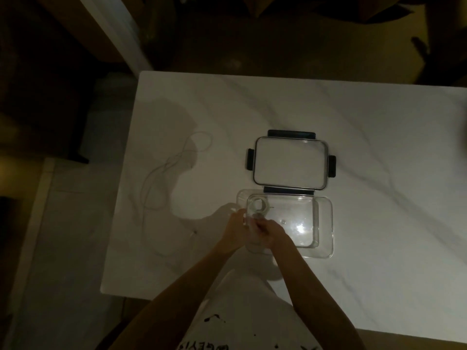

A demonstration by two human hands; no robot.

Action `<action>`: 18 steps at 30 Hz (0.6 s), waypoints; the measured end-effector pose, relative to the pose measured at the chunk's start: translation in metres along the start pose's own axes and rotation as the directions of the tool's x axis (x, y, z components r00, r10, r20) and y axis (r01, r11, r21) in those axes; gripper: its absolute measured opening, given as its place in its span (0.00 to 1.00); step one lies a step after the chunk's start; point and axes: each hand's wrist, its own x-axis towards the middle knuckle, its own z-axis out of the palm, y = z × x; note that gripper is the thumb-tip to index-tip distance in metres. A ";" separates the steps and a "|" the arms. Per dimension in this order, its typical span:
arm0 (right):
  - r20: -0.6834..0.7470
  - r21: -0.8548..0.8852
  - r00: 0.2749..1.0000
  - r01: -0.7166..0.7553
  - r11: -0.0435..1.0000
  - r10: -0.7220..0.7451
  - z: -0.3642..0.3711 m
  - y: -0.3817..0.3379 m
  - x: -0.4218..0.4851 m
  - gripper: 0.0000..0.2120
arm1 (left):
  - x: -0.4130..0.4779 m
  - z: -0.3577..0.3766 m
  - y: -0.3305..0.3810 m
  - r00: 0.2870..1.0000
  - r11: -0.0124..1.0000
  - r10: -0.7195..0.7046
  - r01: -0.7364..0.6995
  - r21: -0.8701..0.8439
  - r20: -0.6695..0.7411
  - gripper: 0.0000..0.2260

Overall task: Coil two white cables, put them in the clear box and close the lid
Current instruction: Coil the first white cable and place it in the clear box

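Over at about nine o'clock from the box, a loose white cable (166, 173) sprawls across the white marble table (353, 117) in long, untidy loops, well apart from everything else, its near end trailing back toward the table's near edge. Moving right, the left hand (236, 227) sits against the outside of the box's left end, with the fingers bent toward the rim. The light is too dim for me to tell whether they actually grip the wall or a bit of cable there. Just past it, a coiled white cable (258, 206) lies inside the clear box (326, 223), tucked into the corner at roughly ten o'clock of the box's floor, wound into a small tight ring. The right hand (271, 232) reaches over the near-left part of the box at about seven o'clock, its fingers curled down inside toward the near side of the coil. Whether they pinch the cable or only touch it, I cannot tell. The rest of the box floor to the right catches a bright glare. At twelve o'clock from the box, touching its far edge, the clear lid (290, 162) lies flat on the table with its dark latches flared out.
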 end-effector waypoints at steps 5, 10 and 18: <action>0.022 0.010 0.999 -0.027 1.000 0.027 0.016 -0.010 -0.018 0.07 | -0.002 0.000 0.000 1.000 0.999 0.023 -0.023 -0.044 -0.012 0.12; 0.023 -0.123 0.992 -0.122 0.985 0.126 0.019 -0.013 -0.004 0.07 | 0.000 0.003 -0.006 0.999 0.995 -0.006 0.002 -0.095 -0.049 0.14; -0.071 -0.366 0.989 -0.149 0.919 0.132 0.013 -0.008 0.017 0.04 | -0.004 0.004 -0.010 0.996 0.993 -0.093 0.094 -0.067 0.009 0.11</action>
